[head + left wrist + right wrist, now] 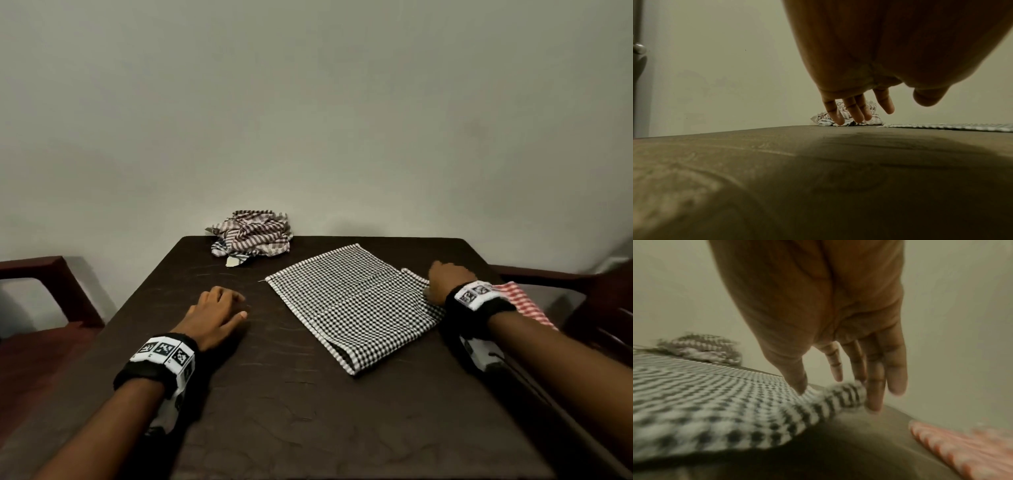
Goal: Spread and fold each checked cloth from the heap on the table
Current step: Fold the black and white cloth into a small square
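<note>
1. Where the right hand [818, 313] meets the black-and-white checked cloth [352, 301], its thumb presses on top of a raised corner and its fingers [875, 386] reach down just behind that corner, so the hand looks to pinch the fabric; the wrist view is blurred there.
2. That pinched corner sits at the right edge of the cloth in the head view, right of centre, with the hand's knuckles [445, 277] bent above it.
3. The left hand [214, 315] hovers low over the bare worktop [274, 394], lower left of centre, fingers [855, 110] loosely apart, hanging down and holding nothing; it is well apart from the cloth.
4. The black-and-white cloth lies mostly flat on the worktop, folded double, with a doubled edge along its near side.
5. A crumpled heap [251, 236] of brown-striped checked cloths sits at the worktop's far edge, against the wall, upper centre of the frame.
6. A red-and-white checked cloth [524, 301] lies at the right edge, partly hidden behind the right wrist.
7. Dark red chairs [44, 301] stand at either side of the worktop.
</note>
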